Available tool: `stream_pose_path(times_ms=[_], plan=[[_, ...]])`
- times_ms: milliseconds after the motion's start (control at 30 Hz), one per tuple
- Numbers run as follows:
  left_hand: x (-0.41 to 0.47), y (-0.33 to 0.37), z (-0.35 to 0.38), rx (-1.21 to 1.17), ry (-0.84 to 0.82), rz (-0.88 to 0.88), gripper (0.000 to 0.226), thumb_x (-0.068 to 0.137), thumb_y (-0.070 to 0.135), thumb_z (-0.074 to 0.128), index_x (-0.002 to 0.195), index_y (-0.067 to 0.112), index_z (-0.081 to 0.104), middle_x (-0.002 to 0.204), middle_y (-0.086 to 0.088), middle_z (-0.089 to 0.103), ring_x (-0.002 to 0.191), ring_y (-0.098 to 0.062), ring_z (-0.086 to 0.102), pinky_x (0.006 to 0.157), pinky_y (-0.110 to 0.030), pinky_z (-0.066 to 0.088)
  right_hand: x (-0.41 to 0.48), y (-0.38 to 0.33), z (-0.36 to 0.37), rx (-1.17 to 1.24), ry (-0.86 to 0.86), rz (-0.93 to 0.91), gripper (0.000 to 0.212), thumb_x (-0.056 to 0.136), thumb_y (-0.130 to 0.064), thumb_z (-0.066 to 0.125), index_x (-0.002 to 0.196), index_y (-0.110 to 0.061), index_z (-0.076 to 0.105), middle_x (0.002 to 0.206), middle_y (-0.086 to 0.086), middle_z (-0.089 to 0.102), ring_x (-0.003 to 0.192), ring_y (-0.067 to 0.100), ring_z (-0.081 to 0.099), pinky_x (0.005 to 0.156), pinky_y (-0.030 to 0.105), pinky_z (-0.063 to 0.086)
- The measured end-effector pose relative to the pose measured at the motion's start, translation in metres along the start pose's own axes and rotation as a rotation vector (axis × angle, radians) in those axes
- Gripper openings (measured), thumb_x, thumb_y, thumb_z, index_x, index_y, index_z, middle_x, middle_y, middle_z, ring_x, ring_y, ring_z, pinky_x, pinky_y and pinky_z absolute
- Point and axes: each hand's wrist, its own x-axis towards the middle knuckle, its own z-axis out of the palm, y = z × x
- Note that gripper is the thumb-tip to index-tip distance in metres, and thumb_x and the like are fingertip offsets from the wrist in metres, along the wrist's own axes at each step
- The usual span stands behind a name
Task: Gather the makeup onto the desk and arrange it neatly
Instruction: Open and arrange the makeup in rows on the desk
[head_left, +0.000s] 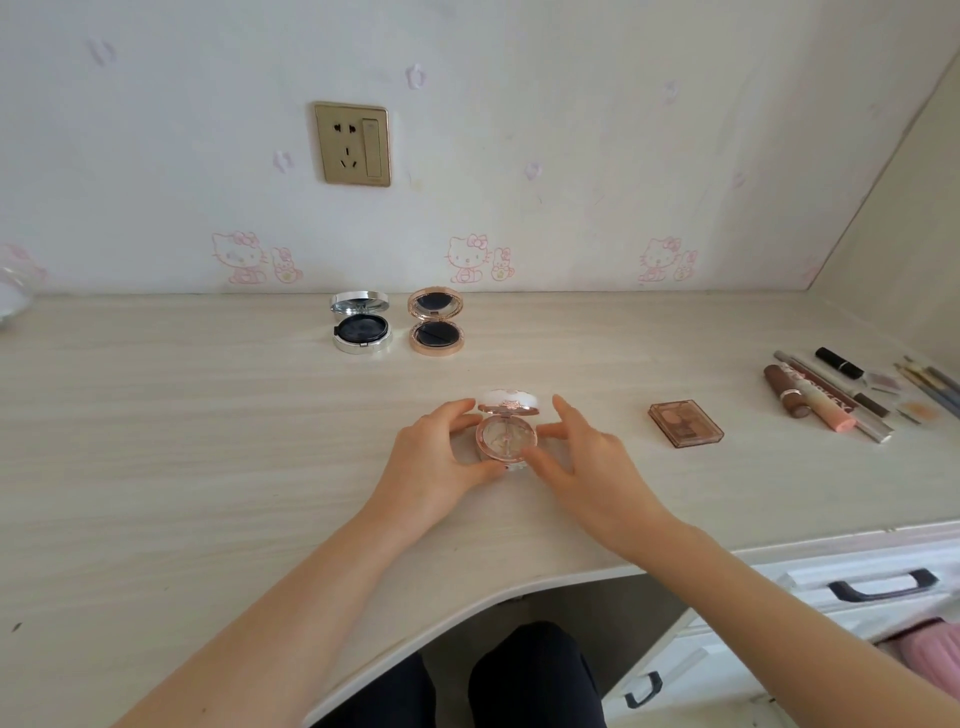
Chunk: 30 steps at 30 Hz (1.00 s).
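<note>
Makeup in three loose groups on the pale wood-grain desk (208, 415). Nearest the front edge, about the middle: a pink compact (506, 439), round, lid up and tilted back, patterned pan facing up. Gripped from its left side by the left hand (441, 457), fingers curled round the far rim, thumb hooked at the near rim. Touched on its right side by the right hand (587, 457), fingers spread apart and fairly straight, thumb tip and one fingertip at the rim, the other fingers lifted clear. Resting on the desk or raised slightly off it: cannot tell. Farther back, close to the wall and well apart from the hands: a silver compact (360, 328) and a rose-gold compact (435, 328), side by side with a small gap, both open with lids upright, dark rounds inside. To the right of the hands, flat on the desk: a brown eyeshadow palette (685, 423), turned at an angle. Beyond it, near the right edge: a black lipstick (839, 362), a brown tube (785, 391), a pink tube (826, 408) and several pencils (930, 384), lying close together, roughly parallel, slanted. On the wall above the two far compacts: a brass-coloured socket (352, 144). Lower right, below the desk: white drawers (810, 592) with dark handles.
</note>
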Motion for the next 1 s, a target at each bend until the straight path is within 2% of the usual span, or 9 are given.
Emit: stream_pose_path(times_ms=[167,300,433,567,667,733,800,900,1000], plan=[[0.003,0.001,0.001,0.029,0.014,0.023,0.081,0.067,0.028,0.086,0.137,0.015,0.048,0.122,0.008,0.065,0.121,-0.006,0.053,0.091,-0.008,0.029,-0.001,0.005,0.02,-0.015,0.079,-0.036,0.083,0.088,-0.043,0.061,0.151,-0.013,0.016,0.136,-0.001,0.052,0.127,0.018,0.041,0.095,0.021,0.032],[0.011,0.006,0.006,0.102,0.029,0.059,0.079,0.069,0.03,0.084,0.137,0.013,0.049,0.122,0.005,0.066,0.122,-0.013,0.053,0.099,-0.019,0.035,0.01,0.009,0.024,0.01,0.092,-0.04,0.078,0.088,-0.038,0.062,0.15,-0.016,0.019,0.132,0.003,0.054,0.122,0.019,0.045,0.093,0.023,0.036],[0.03,0.009,0.011,0.133,0.032,0.074,0.069,0.071,0.029,0.082,0.131,0.012,0.053,0.119,0.003,0.067,0.118,-0.016,0.056,0.087,-0.015,0.036,0.033,0.017,0.019,0.004,0.108,-0.06,0.069,0.088,-0.035,0.062,0.146,-0.016,0.03,0.123,0.002,0.061,0.115,0.022,0.051,0.087,0.027,0.041],[0.059,0.009,0.02,0.155,0.031,0.05,0.078,0.074,0.035,0.079,0.14,0.013,0.043,0.123,0.001,0.066,0.12,-0.018,0.055,0.096,-0.028,0.043,0.06,0.021,0.011,0.007,0.124,-0.109,0.039,0.089,-0.025,0.062,0.125,-0.016,0.05,0.109,-0.002,0.065,0.1,0.021,0.054,0.068,0.021,0.03],[0.078,0.009,0.027,0.155,0.046,0.023,0.084,0.078,0.035,0.076,0.146,0.012,0.033,0.125,-0.001,0.064,0.123,-0.019,0.053,0.092,-0.023,0.039,0.082,0.028,0.008,0.015,0.133,-0.106,0.017,0.088,-0.024,0.063,0.101,-0.018,0.053,0.094,-0.002,0.065,0.086,0.019,0.052,0.061,0.019,0.03],[0.089,0.009,0.031,0.146,0.058,0.02,0.085,0.08,0.034,0.074,0.147,0.011,0.028,0.122,0.0,0.066,0.122,-0.019,0.053,0.088,-0.021,0.038,0.094,0.032,0.007,0.04,0.138,-0.113,0.016,0.088,-0.022,0.064,0.09,-0.024,0.048,0.084,-0.005,0.062,0.076,0.014,0.048,0.06,0.012,0.034],[0.097,0.01,0.033,0.122,0.077,0.024,0.084,0.081,0.034,0.073,0.147,0.011,0.027,0.116,0.002,0.069,0.118,-0.02,0.056,0.088,-0.027,0.042,0.106,0.035,0.006,0.035,0.141,-0.115,0.016,0.088,-0.022,0.064,0.087,-0.026,0.048,0.082,-0.006,0.061,0.074,0.013,0.047,0.062,0.009,0.036],[0.104,0.009,0.035,0.167,0.138,0.028,0.072,0.083,0.036,0.071,0.141,0.01,0.035,0.116,-0.001,0.069,0.117,-0.022,0.056,0.089,-0.031,0.043,0.122,0.043,0.008,0.021,0.144,-0.107,0.008,0.088,-0.026,0.064,0.092,-0.021,0.058,0.087,-0.003,0.065,0.08,0.014,0.051,0.061,0.009,0.035],[0.105,0.005,0.035,0.335,0.163,0.107,0.046,0.087,0.037,0.064,0.126,0.017,0.052,0.119,0.0,0.063,0.118,-0.02,0.053,0.09,-0.033,0.045,0.136,0.048,0.011,0.011,0.155,-0.127,0.015,0.088,-0.024,0.063,0.101,-0.019,0.063,0.092,-0.002,0.067,0.087,0.016,0.054,0.063,0.016,0.031]])
